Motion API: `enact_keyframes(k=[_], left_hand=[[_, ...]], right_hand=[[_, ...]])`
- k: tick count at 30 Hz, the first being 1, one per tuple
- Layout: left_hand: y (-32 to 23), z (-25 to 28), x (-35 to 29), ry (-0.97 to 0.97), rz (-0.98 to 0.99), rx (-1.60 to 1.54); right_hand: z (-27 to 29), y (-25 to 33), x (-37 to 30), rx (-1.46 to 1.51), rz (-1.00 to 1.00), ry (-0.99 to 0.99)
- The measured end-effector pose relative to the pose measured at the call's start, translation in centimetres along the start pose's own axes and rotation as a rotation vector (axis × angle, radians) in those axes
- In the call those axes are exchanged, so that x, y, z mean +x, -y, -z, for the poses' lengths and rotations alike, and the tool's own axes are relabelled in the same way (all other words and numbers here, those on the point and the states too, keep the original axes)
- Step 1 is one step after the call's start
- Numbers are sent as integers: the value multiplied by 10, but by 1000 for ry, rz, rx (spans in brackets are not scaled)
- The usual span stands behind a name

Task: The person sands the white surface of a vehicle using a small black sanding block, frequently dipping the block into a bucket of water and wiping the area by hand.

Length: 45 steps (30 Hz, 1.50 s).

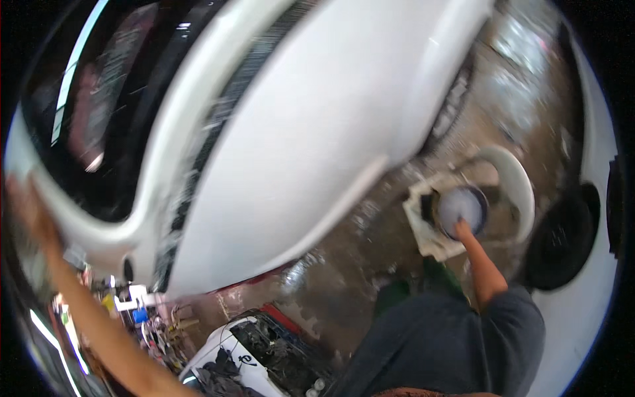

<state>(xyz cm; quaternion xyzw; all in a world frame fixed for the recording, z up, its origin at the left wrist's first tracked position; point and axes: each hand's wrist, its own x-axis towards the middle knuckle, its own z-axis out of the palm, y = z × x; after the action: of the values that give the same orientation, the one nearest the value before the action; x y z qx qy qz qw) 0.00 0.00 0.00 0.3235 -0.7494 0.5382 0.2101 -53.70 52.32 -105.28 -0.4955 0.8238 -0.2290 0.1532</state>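
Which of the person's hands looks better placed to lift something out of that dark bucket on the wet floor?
Probably the right hand: it reaches down at the dark bucket. The left hand is far off, against the white car.

My left hand (pixel 26 205) sits at the frame's rim, smeared by motion, so I cannot tell whether its grip is closed on the white car body (pixel 297 145) or only pressed flat against it. My right hand (pixel 463 228) reaches down into a round dark bucket (pixel 463 210), its fingers lost in pale foam, so I cannot read that grip either. The car's window (pixel 119 106) is streaked with blur. The clutter (pixel 152 324) low on the left is too small to tell apart.
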Motion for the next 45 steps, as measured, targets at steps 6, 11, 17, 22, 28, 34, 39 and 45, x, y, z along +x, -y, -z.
enact_keyframes(k=[6, 11, 17, 22, 28, 34, 39, 45], left_hand=[[-66, 17, 44, -314, 160, -337], [-34, 24, 12, -429, 123, -450], [-95, 34, -72, -277, 176, -349], [-90, 39, -136, -264, 327, -378], [-97, 40, -130, -227, 333, -344], [-93, 37, -137, -211, 336, -341], [-97, 39, -123, -228, 326, -367], [-89, 36, -138, -191, 339, -341]], right_hand=[[246, 351, 83, 900, -127, 199], [423, 684, 116, 847, 900, -76], [501, 874, 186, 701, 1132, -905], [509, 931, 187, 712, 1060, -962], [497, 947, 185, 736, 958, -997], [454, 940, 170, 721, 1005, -961], [523, 961, 206, 714, 923, -1025], [472, 947, 189, 708, 991, -963]])
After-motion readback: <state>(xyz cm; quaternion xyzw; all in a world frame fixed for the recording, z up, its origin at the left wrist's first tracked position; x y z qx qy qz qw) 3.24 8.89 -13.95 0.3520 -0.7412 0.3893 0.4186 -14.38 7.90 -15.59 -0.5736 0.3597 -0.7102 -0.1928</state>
